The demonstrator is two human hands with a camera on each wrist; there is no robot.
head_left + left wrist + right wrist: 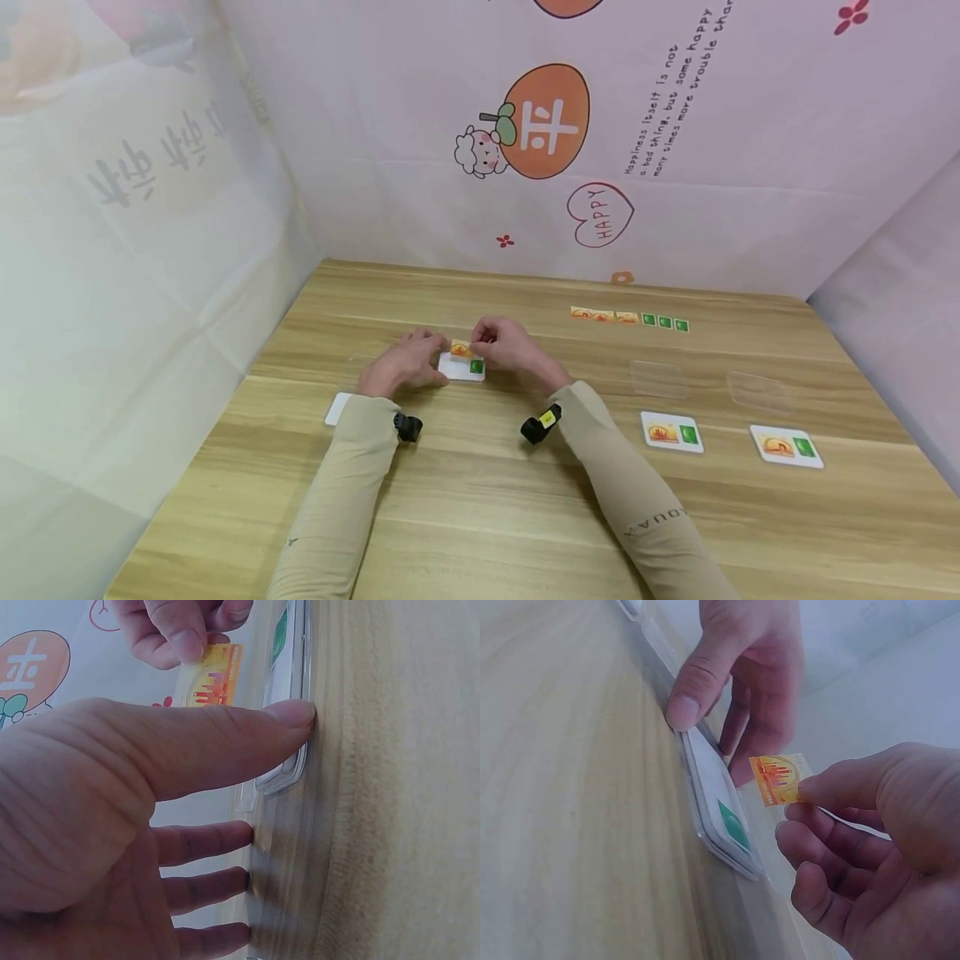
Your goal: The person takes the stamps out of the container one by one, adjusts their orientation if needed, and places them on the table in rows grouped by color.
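Observation:
My right hand (pixel 513 343) pinches a small orange stamp (pixel 776 780) with a toothed edge between thumb and fingers, holding it over the far side of a white card (pixel 455 371). A small green stamp (pixel 733 825) lies at the card's right end, and a clear plastic layer (pixel 751 871) shows round the card's rim. My left hand (pixel 408 362) steadies the card's left end. Its thumb (pixel 289 716) presses the near edge, while the other fingers (pixel 210 889) stretch out straight, with their tips at the table. In the right wrist view, one of these fingers reaches the card's far side.
Several orange stamps (pixel 600 316) and green stamps (pixel 665 322) lie in a row at the back. To the right are two cards (pixel 667 444) (pixel 787 458) bearing an orange and a green stamp, with clear plastic pieces (pixel 660 379) (pixel 759 392) behind them. Another white card (pixel 337 408) lies partly under my left sleeve.

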